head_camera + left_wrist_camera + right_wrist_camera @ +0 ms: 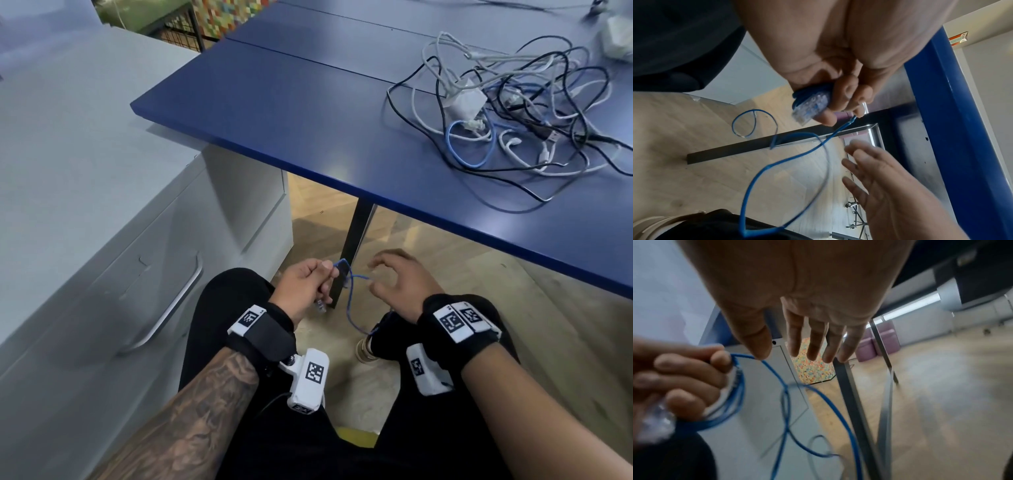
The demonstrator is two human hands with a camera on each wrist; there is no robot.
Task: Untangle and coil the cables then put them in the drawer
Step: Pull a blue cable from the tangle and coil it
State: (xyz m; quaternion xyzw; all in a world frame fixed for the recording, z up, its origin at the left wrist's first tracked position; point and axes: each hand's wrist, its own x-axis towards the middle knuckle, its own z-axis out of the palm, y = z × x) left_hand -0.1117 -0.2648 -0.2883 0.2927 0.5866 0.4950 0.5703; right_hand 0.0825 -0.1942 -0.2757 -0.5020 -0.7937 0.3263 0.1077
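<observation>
My left hand (310,284) grips a thin blue network cable (352,301) below the table edge, over my lap. In the left wrist view its fingers (846,95) curl round several blue turns and the clear plug (809,107). The rest of the blue cable (760,175) hangs in loose loops toward the floor. My right hand (397,277) hovers just right of the cable with fingers (813,340) spread and relaxed, holding nothing; its thumb tip is close to the strand (777,374). A tangle of black, white and blue cables (513,113) lies on the blue table (308,113).
A grey drawer cabinet (102,205) with a long metal handle (171,301) stands at my left, its drawers closed. A black table leg (352,246) runs down just behind my hands. A white adapter (466,101) sits inside the tangle. Wooden floor lies below.
</observation>
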